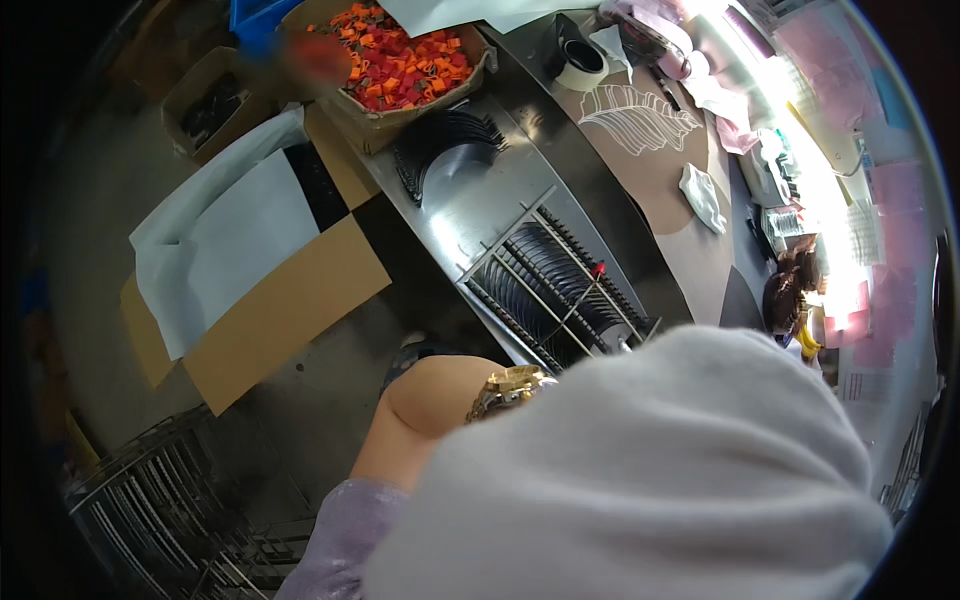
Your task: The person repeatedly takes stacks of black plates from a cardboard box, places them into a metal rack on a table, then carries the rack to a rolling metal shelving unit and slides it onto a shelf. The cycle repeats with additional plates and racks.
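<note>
Neither of my hands shows; a large grey cloth (637, 472), perhaps clothing, fills the lower right. A gold-coloured wristwatch (510, 386) peeks out at its edge, above a bare knee (442, 390). Just ahead, a metal wire rack (559, 289) holds rows of thin, dark curved pieces on a shiny metal worktop (517, 180). A small red piece (598, 269) sits on the rack's right side. The cloth hides the rack's near end. Farther along the worktop, a fanned group of similar dark curved pieces (442, 142) lies loose.
A cardboard box (379, 127) of red and orange plastic pieces (405, 64) stands at the far end. An open carton (289, 322) with white lining (247, 247) is left. A tape roll (583, 71) and white cloth (703, 198) lie right. More metal racks (157, 510) stand lower left.
</note>
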`<action>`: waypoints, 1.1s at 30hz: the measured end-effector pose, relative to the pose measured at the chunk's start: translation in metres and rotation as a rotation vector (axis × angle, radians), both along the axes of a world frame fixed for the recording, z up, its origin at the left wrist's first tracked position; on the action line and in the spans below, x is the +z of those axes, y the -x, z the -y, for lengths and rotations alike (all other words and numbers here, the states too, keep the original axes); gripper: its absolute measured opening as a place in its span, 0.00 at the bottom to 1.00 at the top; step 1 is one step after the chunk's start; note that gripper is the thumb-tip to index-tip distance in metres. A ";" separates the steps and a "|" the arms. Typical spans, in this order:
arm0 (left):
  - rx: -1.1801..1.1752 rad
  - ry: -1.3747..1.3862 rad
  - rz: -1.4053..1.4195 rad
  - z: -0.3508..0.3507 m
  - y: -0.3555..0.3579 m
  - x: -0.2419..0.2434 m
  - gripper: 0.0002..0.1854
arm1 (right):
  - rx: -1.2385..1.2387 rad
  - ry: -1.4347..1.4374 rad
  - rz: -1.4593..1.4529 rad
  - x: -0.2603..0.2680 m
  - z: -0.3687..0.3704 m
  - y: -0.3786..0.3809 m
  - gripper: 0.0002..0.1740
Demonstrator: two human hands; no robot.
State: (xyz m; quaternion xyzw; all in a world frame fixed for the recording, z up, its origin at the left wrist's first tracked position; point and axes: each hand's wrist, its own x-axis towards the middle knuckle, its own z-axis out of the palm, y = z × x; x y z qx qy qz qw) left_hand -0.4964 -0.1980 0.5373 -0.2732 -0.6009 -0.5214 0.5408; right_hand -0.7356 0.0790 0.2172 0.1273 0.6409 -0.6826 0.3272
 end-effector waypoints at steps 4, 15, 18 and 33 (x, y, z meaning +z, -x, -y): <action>-0.004 0.029 0.011 -0.001 -0.006 0.003 0.10 | 0.062 -0.039 -0.094 0.005 0.006 -0.002 0.07; -0.060 0.208 0.059 0.013 0.000 0.040 0.12 | 0.000 -0.016 -0.019 0.031 0.019 -0.017 0.11; -0.063 0.380 0.052 0.019 -0.007 0.062 0.12 | 0.066 -0.026 -0.047 0.026 0.019 -0.014 0.14; 0.371 0.266 -0.024 0.031 0.011 0.048 0.15 | 0.044 -0.106 -0.086 0.034 0.022 -0.016 0.15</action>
